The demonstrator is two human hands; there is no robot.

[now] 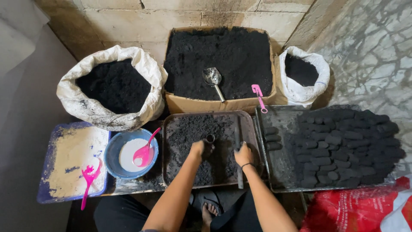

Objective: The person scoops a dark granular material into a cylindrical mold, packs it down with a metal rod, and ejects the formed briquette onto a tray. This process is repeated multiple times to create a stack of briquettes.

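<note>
Left hand (201,149) clamps a small metal tube (210,138) mid-tray (246,122), packing black powder. Right hand (243,154) grips a dark rod (238,150); ramming seemingly follows.

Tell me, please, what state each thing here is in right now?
Left hand: gripping a small metal tube, upright in the powder.
Right hand: closed on a dark rod.
Middle tray: spread with black powder.
Right tray: stacked with black cylinders.
Cardboard box: open, full, metal scoop lying on top.
Large sack: open, rim rolled down.
Blue bowl: holds white liquid and a pink spoon.
</note>
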